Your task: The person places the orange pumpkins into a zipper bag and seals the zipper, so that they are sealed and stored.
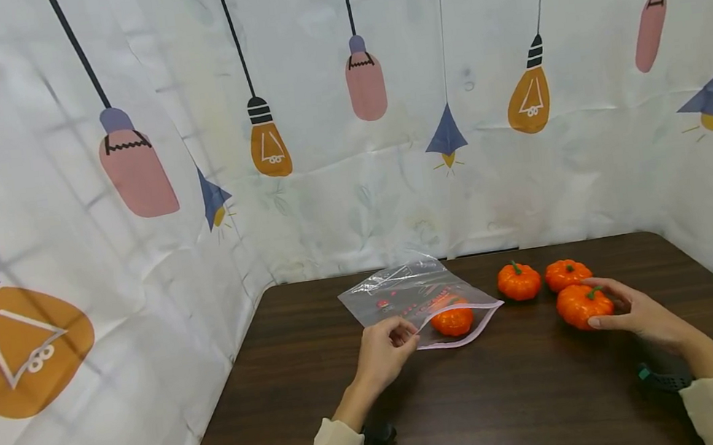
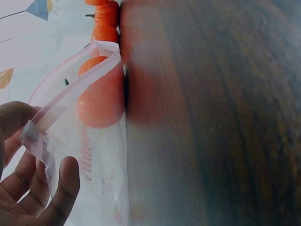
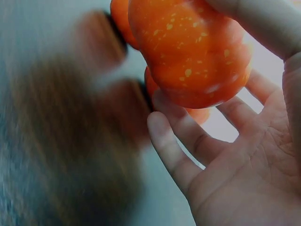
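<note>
A clear zip bag [image 1: 397, 287] with a pinkish zip edge lies on the table, its mouth held apart. One small orange pumpkin [image 1: 452, 322] sits inside, near the opening. My left hand [image 1: 385, 355] pinches the bag's edge by the zip slider [image 2: 31, 132], seen in the left wrist view. On the right, my right hand [image 1: 648, 318] grips another pumpkin [image 1: 580, 305] between thumb and fingers; the right wrist view shows this pumpkin [image 3: 193, 52] with yellow speckles, raised off the table.
Two more pumpkins, one with a green stem [image 1: 519, 282] and one behind the held one [image 1: 567, 273], stand at the back of the dark wooden table [image 1: 484, 413]. A white curtain [image 1: 342, 209] printed with lamps hangs behind and to the left.
</note>
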### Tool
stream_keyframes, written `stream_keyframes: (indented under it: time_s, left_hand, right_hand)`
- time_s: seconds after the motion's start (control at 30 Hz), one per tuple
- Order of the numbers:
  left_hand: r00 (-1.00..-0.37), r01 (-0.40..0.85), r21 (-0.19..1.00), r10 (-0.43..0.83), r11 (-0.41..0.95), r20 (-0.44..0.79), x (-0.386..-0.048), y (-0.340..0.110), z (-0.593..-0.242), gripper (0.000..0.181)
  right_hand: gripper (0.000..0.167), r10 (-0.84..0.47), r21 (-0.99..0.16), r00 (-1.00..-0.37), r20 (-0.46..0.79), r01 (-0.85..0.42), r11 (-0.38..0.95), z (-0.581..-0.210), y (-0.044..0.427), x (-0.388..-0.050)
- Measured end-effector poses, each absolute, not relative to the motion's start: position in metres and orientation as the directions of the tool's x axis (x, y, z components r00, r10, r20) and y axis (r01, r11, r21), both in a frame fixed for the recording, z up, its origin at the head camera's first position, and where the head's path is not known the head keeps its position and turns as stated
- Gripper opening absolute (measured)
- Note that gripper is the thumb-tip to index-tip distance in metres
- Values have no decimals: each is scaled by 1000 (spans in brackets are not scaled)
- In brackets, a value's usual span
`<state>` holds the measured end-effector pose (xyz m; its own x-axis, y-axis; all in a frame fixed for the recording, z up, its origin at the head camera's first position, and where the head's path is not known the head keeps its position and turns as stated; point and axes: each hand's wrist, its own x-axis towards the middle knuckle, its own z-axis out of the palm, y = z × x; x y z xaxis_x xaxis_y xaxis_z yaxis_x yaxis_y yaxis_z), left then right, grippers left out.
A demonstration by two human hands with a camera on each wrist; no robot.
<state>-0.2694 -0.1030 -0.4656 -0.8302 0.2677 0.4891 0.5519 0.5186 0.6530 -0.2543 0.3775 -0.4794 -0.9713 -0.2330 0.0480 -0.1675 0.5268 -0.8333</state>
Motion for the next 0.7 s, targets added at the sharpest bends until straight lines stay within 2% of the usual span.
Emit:
stream_keyframes:
  time_s: [0.5,0.7]
  left_hand:
    - [-829,555,654,273,513,489,-271,-102,-465,7]
    - [-824,562,651,278,510,494,-271,-102,-466,7]
  right_hand:
    - [72,-267,-799,-958,100,-238,552,-450,343,-252]
    - [70,-278,-821,-950,140,-268,503,-446,328,-252]
